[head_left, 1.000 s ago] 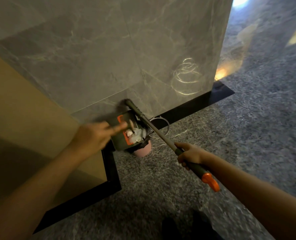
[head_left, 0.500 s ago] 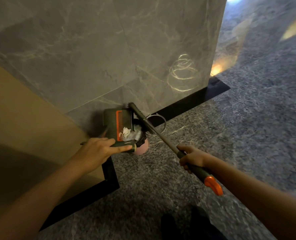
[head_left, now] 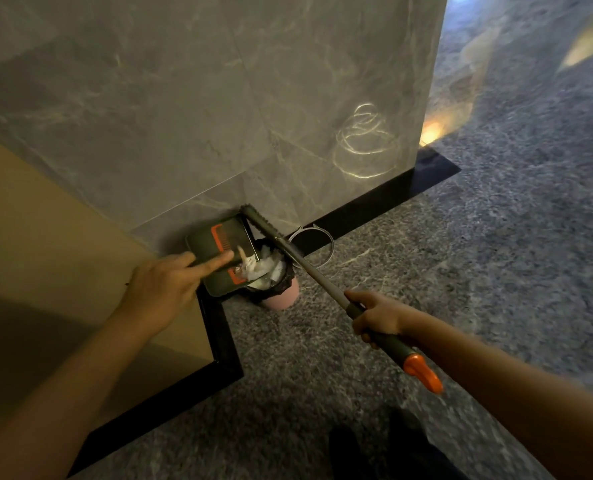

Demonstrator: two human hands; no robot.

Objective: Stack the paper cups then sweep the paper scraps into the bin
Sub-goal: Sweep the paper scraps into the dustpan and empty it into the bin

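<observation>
left hand point(head_left: 160, 289) forefinger now across dustpan point(head_left: 215, 242)

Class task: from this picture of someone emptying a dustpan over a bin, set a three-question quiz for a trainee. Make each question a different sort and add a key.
1. True or false: the right hand grips the long grey pole handle of the dark green plastic dustpan.
2. Where do most of the crumpled white paper scraps lie? A: on the grey floor; B: in the small pink bin with a black liner; C: on the black skirting.
3. Fill in: the left hand stretches straight fingers onto the ____.
Key: 1 true; 2 B; 3 dustpan.
</observation>
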